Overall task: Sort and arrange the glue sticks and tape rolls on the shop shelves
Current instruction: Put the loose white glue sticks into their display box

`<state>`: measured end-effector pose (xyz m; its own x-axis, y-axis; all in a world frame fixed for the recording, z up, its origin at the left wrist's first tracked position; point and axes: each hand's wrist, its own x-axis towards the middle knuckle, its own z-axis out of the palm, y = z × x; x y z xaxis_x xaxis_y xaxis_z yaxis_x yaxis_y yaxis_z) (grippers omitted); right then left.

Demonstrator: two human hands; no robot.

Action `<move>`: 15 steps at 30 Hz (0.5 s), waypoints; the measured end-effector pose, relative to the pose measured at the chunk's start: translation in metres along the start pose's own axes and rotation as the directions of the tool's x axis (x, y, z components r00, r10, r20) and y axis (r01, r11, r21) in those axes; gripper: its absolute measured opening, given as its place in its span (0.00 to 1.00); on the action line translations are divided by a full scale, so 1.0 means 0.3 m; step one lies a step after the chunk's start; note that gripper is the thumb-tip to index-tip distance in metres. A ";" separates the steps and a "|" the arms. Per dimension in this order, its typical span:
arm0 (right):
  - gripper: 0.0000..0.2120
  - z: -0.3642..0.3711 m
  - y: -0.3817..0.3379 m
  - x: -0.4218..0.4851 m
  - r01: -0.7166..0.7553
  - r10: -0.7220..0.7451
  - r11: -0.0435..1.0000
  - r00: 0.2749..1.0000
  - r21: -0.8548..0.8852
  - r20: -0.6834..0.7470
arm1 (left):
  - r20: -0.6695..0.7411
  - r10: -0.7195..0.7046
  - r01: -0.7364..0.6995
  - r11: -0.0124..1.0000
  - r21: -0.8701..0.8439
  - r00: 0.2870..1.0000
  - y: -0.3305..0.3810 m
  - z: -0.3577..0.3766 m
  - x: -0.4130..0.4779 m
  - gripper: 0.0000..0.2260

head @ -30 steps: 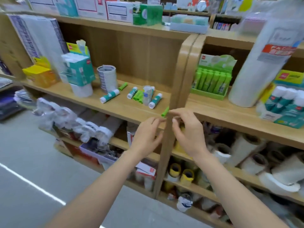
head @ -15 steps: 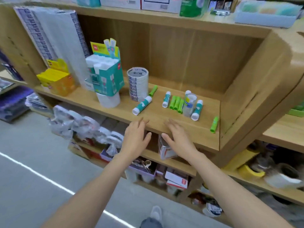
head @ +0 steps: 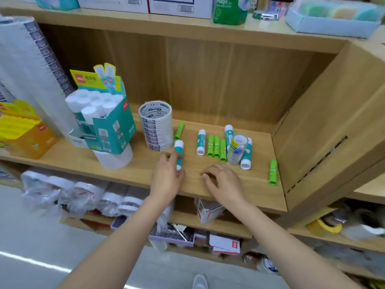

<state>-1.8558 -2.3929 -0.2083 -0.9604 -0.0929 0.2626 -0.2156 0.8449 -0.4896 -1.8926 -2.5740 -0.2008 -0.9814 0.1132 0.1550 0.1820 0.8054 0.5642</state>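
Fingers [head: 168, 159] of left hand [head: 166, 181] pinch teal glue stick [head: 179, 149].

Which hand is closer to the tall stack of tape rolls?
Left. The left hand is just in front of the stack of tape rolls, holding a teal glue stick. The right hand is farther right, over the shelf.

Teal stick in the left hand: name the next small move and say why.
Probably lift the teal stick and lay it parallel beside the second teal stick. The left hand grips its lower end, and it lies by the tape stack, apart from the row with the green sticks. The right hand rests on the shelf, holding nothing.
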 end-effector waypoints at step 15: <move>0.18 -0.061 0.092 -0.026 -0.524 0.515 0.850 0.801 0.062 -0.306 | 0.196 0.105 -0.109 0.994 0.011 0.975 -0.004 -0.023 0.053 0.18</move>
<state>-1.8512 -2.3591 -0.2087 -0.8261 0.5221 0.2121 0.3087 0.7341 -0.6048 -1.9080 -2.5771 -0.1934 -0.9497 0.3087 0.0516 0.2874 0.7945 0.5349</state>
